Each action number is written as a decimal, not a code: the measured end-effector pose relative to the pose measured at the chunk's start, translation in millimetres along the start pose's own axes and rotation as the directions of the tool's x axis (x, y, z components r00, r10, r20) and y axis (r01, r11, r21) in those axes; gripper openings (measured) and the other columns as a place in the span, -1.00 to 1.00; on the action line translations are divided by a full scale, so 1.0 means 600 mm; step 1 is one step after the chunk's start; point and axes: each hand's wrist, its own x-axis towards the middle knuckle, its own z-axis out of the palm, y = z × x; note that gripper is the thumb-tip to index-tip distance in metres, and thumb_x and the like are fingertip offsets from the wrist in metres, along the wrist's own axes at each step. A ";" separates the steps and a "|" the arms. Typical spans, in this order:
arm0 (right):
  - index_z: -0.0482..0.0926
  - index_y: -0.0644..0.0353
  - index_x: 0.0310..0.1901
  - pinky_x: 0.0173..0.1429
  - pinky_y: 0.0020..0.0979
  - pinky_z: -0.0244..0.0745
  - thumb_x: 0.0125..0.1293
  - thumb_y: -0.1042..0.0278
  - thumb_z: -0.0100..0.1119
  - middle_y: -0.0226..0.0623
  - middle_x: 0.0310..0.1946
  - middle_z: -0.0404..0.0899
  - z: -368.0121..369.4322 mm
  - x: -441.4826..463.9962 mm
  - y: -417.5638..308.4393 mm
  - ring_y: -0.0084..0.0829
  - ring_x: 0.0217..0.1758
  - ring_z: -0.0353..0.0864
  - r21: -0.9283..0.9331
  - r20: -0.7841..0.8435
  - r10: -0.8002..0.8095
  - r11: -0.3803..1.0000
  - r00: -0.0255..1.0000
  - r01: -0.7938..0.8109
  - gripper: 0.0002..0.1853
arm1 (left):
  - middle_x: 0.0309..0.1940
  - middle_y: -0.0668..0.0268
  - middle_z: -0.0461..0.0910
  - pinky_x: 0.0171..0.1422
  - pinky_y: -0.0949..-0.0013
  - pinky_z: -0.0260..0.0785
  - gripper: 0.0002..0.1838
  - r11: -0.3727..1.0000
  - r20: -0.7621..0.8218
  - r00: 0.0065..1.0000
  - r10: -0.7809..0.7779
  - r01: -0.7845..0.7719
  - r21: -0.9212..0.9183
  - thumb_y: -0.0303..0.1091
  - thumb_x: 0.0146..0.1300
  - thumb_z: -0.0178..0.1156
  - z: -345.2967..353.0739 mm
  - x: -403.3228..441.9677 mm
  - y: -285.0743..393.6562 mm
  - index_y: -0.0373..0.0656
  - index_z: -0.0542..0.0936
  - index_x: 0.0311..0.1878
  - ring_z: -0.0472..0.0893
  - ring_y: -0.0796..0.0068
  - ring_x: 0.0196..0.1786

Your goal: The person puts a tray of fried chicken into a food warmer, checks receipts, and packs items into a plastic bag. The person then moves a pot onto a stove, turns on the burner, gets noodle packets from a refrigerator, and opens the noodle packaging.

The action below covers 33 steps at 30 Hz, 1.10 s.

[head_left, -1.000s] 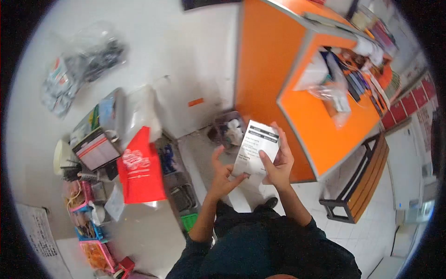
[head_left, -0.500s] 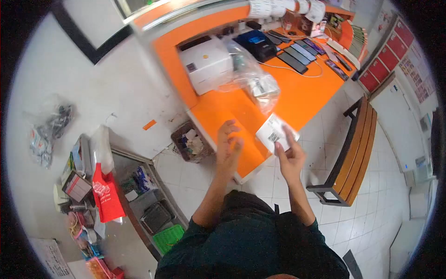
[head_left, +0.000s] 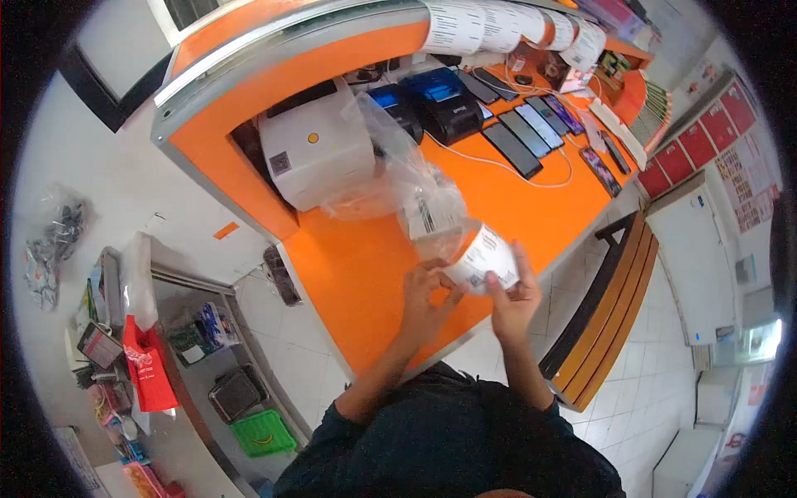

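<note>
A white printed label (head_left: 488, 256) with a square code is pinched between the thumb and fingers of my right hand (head_left: 516, 305). The label is bent and tilted above the orange counter. My left hand (head_left: 425, 300) is at the label's left corner, its fingers curled and closed; what lies between them is hidden. Just beyond the hands a clear plastic bag (head_left: 394, 166) lies on the counter, with a white barcoded package (head_left: 433, 217) at its near end. The bag's near edge reaches the label and the left fingertips.
A white label printer (head_left: 320, 153) stands in the counter's (head_left: 365, 290) left corner. Dark devices (head_left: 444, 104) and several phones (head_left: 531, 129) with a white cable lie farther back. To the right is a wooden bench (head_left: 610, 319); shelves with a green tray (head_left: 263, 433) are lower left.
I have come closer to the counter. The label has moved up to the bag's near end. My left hand, spread and apart before, has closed in beside the label.
</note>
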 end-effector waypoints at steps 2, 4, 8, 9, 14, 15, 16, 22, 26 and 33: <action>0.25 0.37 0.02 0.05 -0.46 0.25 0.06 0.64 -0.01 -0.20 -0.09 0.36 -0.012 0.049 -0.002 -0.45 -0.08 0.37 0.028 -0.033 0.061 0.998 0.998 -0.061 -0.57 | -0.46 0.30 0.47 -0.06 0.33 0.13 -0.87 0.987 0.056 0.988 -0.143 0.146 -0.062 -0.35 -0.02 0.16 0.005 -0.004 -0.015 -0.20 0.47 -0.48 0.41 0.42 -0.19; 0.30 0.38 -0.03 0.01 -0.48 0.29 0.08 0.64 -0.03 -0.21 -0.13 0.38 -0.021 0.093 0.009 -0.47 -0.11 0.39 0.060 -0.102 0.129 0.991 0.986 -0.123 -0.64 | -0.48 0.28 0.48 -0.16 0.39 0.23 -0.86 0.880 0.210 0.902 -0.377 0.420 -0.224 -0.36 0.01 0.14 0.007 -0.014 -0.022 -0.24 0.47 -0.45 0.45 0.47 -0.27; 0.36 0.37 -0.12 -0.06 -0.51 0.34 0.10 0.64 -0.05 -0.22 -0.21 0.42 -0.030 0.150 0.049 -0.50 -0.19 0.42 0.177 -0.073 0.239 0.959 0.968 -0.223 -0.74 | -0.46 0.23 0.51 -0.28 0.46 0.31 -0.85 0.855 0.120 0.872 -0.475 0.489 -0.173 -0.37 0.05 0.10 0.023 -0.030 -0.039 -0.27 0.48 -0.38 0.49 0.50 -0.41; 0.38 0.37 -0.13 -0.09 -0.52 0.35 0.11 0.64 -0.05 -0.23 -0.22 0.42 -0.032 0.158 0.065 -0.51 -0.22 0.43 0.181 -0.059 0.233 0.959 0.971 -0.219 -0.75 | -0.46 0.23 0.51 -0.28 0.46 0.32 -0.85 0.855 0.106 0.865 -0.490 0.501 -0.135 -0.38 0.06 0.09 0.025 -0.029 -0.038 -0.27 0.49 -0.37 0.49 0.49 -0.41; 0.48 0.35 -0.27 -0.22 -0.62 0.33 0.07 0.54 0.06 -0.31 -0.37 0.49 -0.034 0.203 0.126 -0.59 -0.31 0.44 0.152 0.043 0.218 0.963 0.975 -0.222 -0.84 | -0.45 0.21 0.52 -0.27 0.45 0.32 -0.83 0.840 -0.057 0.838 -0.542 0.543 0.001 -0.37 0.05 0.10 0.032 -0.035 -0.050 -0.28 0.51 -0.33 0.50 0.47 -0.42; 0.48 0.36 -0.27 -0.23 -0.60 0.34 0.07 0.54 0.06 -0.31 -0.38 0.49 -0.033 0.214 0.127 -0.59 -0.33 0.44 0.078 0.122 0.219 0.970 0.968 -0.229 -0.84 | -0.45 0.21 0.52 -0.27 0.45 0.32 -0.82 0.824 -0.081 0.823 -0.562 0.566 0.033 -0.36 0.05 0.10 0.030 -0.031 -0.045 -0.28 0.51 -0.33 0.50 0.47 -0.41; 0.47 0.37 -0.27 -0.24 -0.59 0.35 0.08 0.54 0.05 -0.31 -0.40 0.50 -0.031 0.226 0.128 -0.59 -0.34 0.45 0.003 0.202 0.222 0.974 0.954 -0.228 -0.84 | -0.45 0.21 0.52 -0.26 0.45 0.32 -0.82 0.806 -0.108 0.807 -0.581 0.589 0.063 -0.36 0.05 0.10 0.030 -0.029 -0.042 -0.28 0.52 -0.33 0.50 0.47 -0.40; 0.42 0.34 -0.18 -0.30 -0.54 0.40 -0.02 0.61 0.11 -0.31 -0.47 0.52 -0.022 0.284 0.144 -0.56 -0.37 0.48 0.077 0.522 0.228 0.947 0.822 -0.311 -0.71 | -0.45 0.22 0.52 -0.23 0.51 0.32 -0.57 0.755 -0.278 0.708 -0.649 0.646 -0.115 -0.48 0.05 0.08 0.041 -0.012 -0.022 -0.28 0.29 0.03 0.50 0.51 -0.36; 0.31 0.30 -0.04 -0.36 -0.51 0.43 -0.10 0.69 0.12 -0.28 -0.52 0.53 -0.093 0.322 0.165 -0.52 -0.41 0.51 0.148 0.791 -0.119 0.989 0.601 0.001 -0.51 | -0.47 0.20 0.52 -0.18 0.50 0.32 -0.39 0.762 -0.347 0.694 -0.631 0.638 -0.111 -0.60 -0.01 0.09 0.056 -0.036 -0.009 -0.28 0.11 0.14 0.50 0.52 -0.35; 0.32 0.28 -0.04 -0.35 -0.56 0.40 -0.04 0.59 0.11 -0.27 -0.49 0.53 -0.074 0.378 0.194 -0.50 -0.42 0.52 0.024 0.825 0.172 0.941 0.538 -0.338 -0.56 | -0.50 0.24 0.51 -0.18 0.48 0.32 -0.29 0.780 -0.427 0.692 -0.582 0.624 -0.051 -0.60 -0.03 0.12 0.111 -0.022 -0.016 -0.23 -0.01 0.18 0.52 0.49 -0.36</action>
